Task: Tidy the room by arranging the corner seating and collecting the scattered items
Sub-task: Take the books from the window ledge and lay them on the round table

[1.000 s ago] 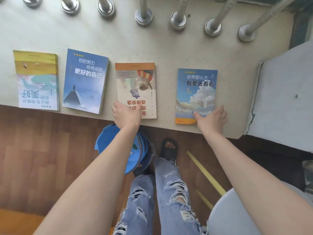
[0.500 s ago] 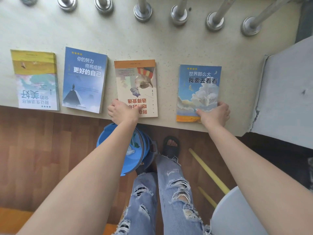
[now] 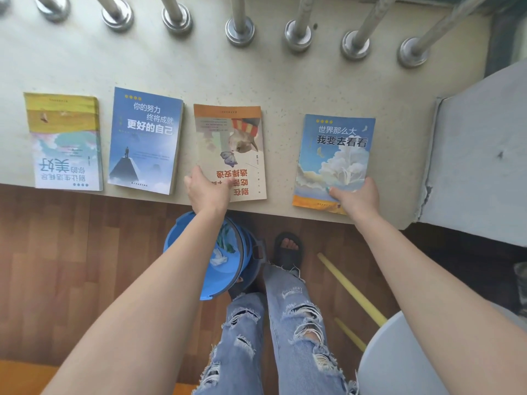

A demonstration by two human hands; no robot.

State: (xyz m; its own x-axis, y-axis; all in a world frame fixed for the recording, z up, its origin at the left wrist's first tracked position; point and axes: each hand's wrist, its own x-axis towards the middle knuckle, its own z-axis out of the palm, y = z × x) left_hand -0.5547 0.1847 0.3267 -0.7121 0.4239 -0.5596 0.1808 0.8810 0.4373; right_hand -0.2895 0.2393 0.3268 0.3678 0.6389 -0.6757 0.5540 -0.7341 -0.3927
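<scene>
On the ledge (image 3: pixel 285 81), the left hand (image 3: pixel 209 191) lies open on the cat-cover book (image 3: pixel 231 143); the right hand (image 3: pixel 356 196) grips the cloud-cover book (image 3: pixel 336 155) by its near edge

Right hand (image 3: pixel 356 199) now farther up the cloud-cover book (image 3: pixel 336 155).

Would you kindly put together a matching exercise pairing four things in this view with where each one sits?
Things:
1. yellow-topped book
2. cat-cover book
3. cloud-cover book
4. blue bucket

Places:
A. under the right hand, nearest the grey cushion
B. on the wooden floor, below the ledge
C. far left end of the row
D. under the left hand, third along the row

Pairs: 1-C, 2-D, 3-A, 4-B
</scene>
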